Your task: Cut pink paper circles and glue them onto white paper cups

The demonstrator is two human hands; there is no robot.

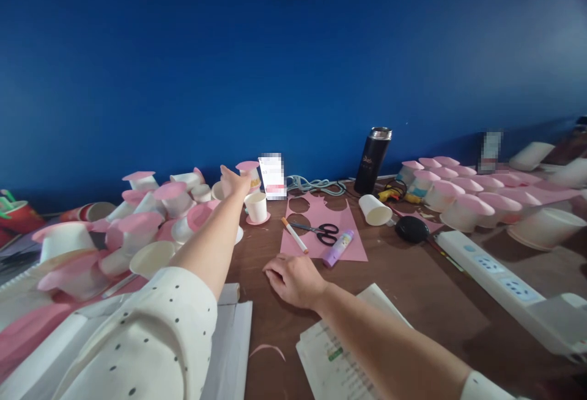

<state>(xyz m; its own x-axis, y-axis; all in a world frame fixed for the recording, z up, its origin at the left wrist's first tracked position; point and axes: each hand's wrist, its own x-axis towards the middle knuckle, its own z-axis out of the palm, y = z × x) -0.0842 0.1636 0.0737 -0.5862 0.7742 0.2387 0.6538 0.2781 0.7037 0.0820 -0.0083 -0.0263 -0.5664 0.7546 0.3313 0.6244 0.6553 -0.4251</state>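
My left hand [237, 181] reaches to the back of the table, fingers apart, beside a paper cup with a pink paper disc [249, 166] on top. Its far fingertips are partly hidden. Just in front of it, a white paper cup [255, 206] stands upright on a pink disc. My right hand [296, 279] rests on the tabletop, fingers curled in and nothing visible in them. Beyond it, a cut pink sheet [356, 242] carries black-handled scissors [326, 232], an orange-and-white pen [294, 235] and a purple glue stick [338, 248].
Several disc-topped cups [137, 229] crowd the left side; more cups [443, 195] stand in rows at right. A black bottle [373, 160], a tipped cup [375, 210], a phone [272, 177] and a power strip [490, 277] are on the table. Printed papers [321, 351] lie under my right forearm.
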